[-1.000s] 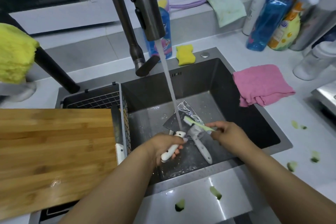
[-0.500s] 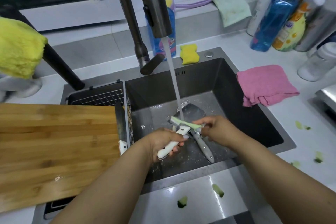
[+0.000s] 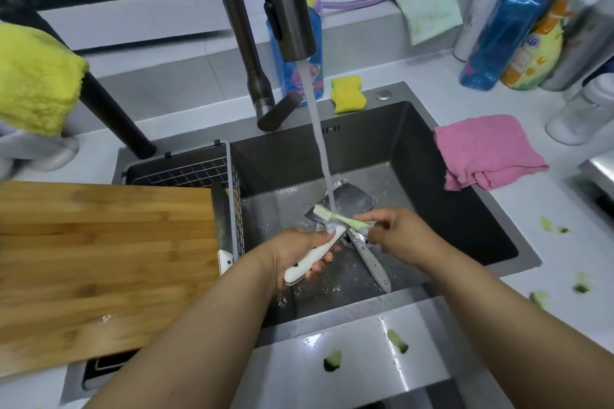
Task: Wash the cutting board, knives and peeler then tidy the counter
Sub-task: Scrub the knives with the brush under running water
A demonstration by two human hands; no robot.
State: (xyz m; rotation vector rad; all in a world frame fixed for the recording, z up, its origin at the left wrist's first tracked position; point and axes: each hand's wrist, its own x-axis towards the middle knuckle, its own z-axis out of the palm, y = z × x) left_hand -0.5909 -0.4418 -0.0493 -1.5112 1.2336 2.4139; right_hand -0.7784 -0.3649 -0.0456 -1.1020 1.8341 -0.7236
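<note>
Over the dark steel sink (image 3: 428, 129), my left hand (image 3: 299, 249) grips the white handle of a cleaver (image 3: 349, 201), whose wide dark blade sits under the running water. My right hand (image 3: 398, 232) pinches a pale green brush (image 3: 335, 217) laid across the blade. A second knife (image 3: 372, 262) with a grey handle lies on the sink floor below my hands. A bamboo cutting board (image 3: 99, 259) rests across the sink's left side. Another white-handled knife (image 3: 223, 226) stands in the wire basket (image 3: 186, 169) beside it. I cannot see a peeler.
The faucet (image 3: 285, 3) pours water from above. A yellow sponge (image 3: 348, 94) and a pink cloth (image 3: 485, 151) lie on the white counter. Bottles (image 3: 508, 20) crowd the back right. Green peel scraps (image 3: 332, 360) dot the front ledge and right counter. A yellow cloth (image 3: 33, 80) hangs at left.
The brush has slid along the cleaver blade, back and forth under the water. My left hand keeps its hold on the handle, and both hands shifted slightly away from me.
</note>
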